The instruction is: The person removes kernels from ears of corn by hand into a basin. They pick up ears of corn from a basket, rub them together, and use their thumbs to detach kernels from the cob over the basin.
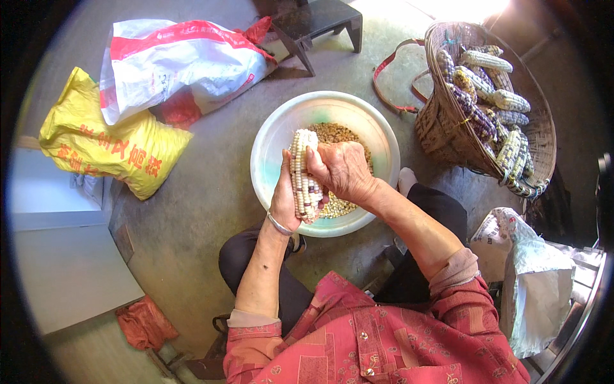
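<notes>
My left hand [284,197] holds a corn cob [303,177] upright over a wide pale plastic basin [268,122]. White kernels with a few purple ones cover the cob. Curled against its right side is my right hand [343,168], its thumb pressing on the kernel rows; whatever lies inside the curled fingers is hidden. Loose corn kernels [338,207] lie in the basin, pale yellow near me and browner at the far side. My hands and the cob block part of the pile.
A woven basket [431,122] of corn cobs [472,113] leans at the right, its red strap [376,79] on the floor. White [177,67] and yellow [115,139] sacks lie left, near a dark stool [316,21]. Another bag [537,288] is at lower right, a red cloth or bag [145,322] lower left.
</notes>
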`<control>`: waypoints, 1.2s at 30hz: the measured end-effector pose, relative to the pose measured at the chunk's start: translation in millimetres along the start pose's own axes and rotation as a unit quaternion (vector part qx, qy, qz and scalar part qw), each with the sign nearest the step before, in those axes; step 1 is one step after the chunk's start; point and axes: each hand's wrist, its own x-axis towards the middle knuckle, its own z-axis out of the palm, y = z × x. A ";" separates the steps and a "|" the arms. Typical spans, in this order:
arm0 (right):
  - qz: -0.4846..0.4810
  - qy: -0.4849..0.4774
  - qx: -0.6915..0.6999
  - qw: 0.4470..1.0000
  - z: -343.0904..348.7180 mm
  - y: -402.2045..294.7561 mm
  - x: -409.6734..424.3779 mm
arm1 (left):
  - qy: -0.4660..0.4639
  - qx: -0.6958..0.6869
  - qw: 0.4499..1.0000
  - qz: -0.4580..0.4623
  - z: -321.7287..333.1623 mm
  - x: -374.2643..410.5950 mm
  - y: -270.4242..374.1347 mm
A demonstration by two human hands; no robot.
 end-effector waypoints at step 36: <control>-0.093 -0.010 -0.094 0.991 18.9 7.6 -7.3 | -0.022 0.009 0.999 -0.047 -4.0 -7.4 11.2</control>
